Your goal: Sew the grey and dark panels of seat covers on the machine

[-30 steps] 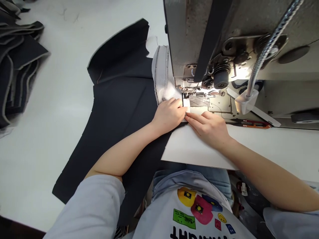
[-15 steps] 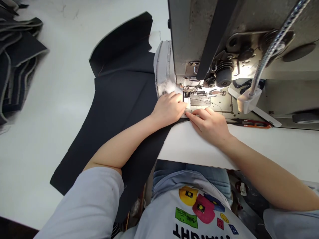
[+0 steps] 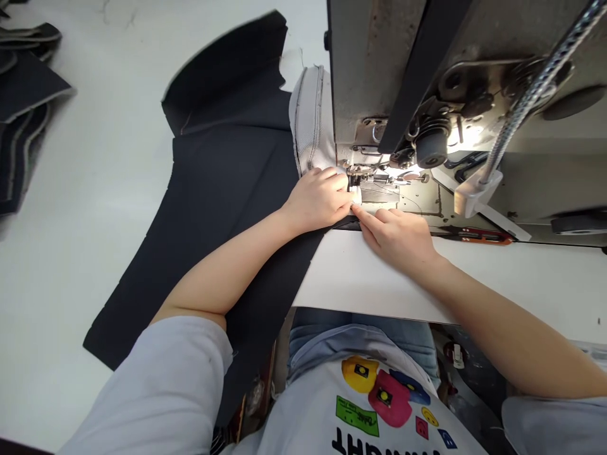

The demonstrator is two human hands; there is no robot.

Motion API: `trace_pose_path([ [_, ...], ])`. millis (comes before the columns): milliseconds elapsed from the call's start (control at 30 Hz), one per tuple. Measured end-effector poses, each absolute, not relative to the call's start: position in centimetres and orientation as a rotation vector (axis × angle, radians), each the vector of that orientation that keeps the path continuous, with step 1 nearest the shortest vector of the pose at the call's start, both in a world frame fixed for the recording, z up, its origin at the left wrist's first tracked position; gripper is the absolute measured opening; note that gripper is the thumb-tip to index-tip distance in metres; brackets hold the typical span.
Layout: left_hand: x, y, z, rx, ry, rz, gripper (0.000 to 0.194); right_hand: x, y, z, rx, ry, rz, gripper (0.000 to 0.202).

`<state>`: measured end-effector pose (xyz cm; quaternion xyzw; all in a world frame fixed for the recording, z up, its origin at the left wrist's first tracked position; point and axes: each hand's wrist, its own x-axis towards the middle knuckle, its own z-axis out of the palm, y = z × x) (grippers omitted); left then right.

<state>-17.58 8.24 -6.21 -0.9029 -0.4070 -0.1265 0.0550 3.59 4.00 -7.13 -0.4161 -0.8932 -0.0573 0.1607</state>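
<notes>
Dark fabric (image 3: 227, 183) lies over the table's left part and hangs past its front edge. A light grey strip with dark seams (image 3: 310, 120) runs along its right side toward the needle area of a sewing machine (image 3: 379, 63). My left hand (image 3: 318, 197), fingers curled and close together, presses on the fabric just left of the presser foot (image 3: 355, 183). My right hand (image 3: 398, 237) rests at the front of the machine plate, index finger stretched to the fabric edge beside my left fingertips, the other fingers bent; nothing shows in it.
A stack of dark cut pieces (image 3: 28, 107) lies at the far left. Orange-handled thread snips (image 3: 484, 236) are on the machine bed at the right. A lamp with a braided neck (image 3: 521, 95) comes down over the bed. The white table (image 3: 114, 82) extends left.
The view has shifted slightly. The dark fabric and grey strip sit a little farther up and left. My right index finger is straighter and nearer the presser foot.
</notes>
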Motion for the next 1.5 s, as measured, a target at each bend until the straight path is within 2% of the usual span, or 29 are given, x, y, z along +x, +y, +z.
trace_pose_path([
  [333,-18.6,8.7,-6.6,-2.798,-1.162,-0.416,0.033,3.8,4.0,-7.3,-1.155,-2.559,-0.116,0.037],
  [767,-19.3,11.1,-6.8,-2.856,-1.058,-0.438,0.035,2.9,5.0,-7.2,-1.328,-2.543,-0.126,0.038],
  [1033,-19.8,8.6,-4.2,-2.867,-1.092,-0.183,0.019,3.9,4.9,-7.8,-1.215,-2.478,-0.064,0.034],
  [1167,-19.4,8.4,-4.1,-2.845,-1.118,-0.127,0.022,4.1,4.7,-7.8,-1.241,-2.485,-0.020,0.035],
  [1333,-18.6,9.3,-5.4,-2.791,-1.333,-0.329,0.029,3.7,4.6,-7.4,-1.280,-2.555,0.014,0.038],
  [1500,-18.5,11.0,-5.5,-2.826,-1.738,-0.596,0.023,3.5,4.7,-7.4,-1.383,-2.558,0.037,0.041],
])
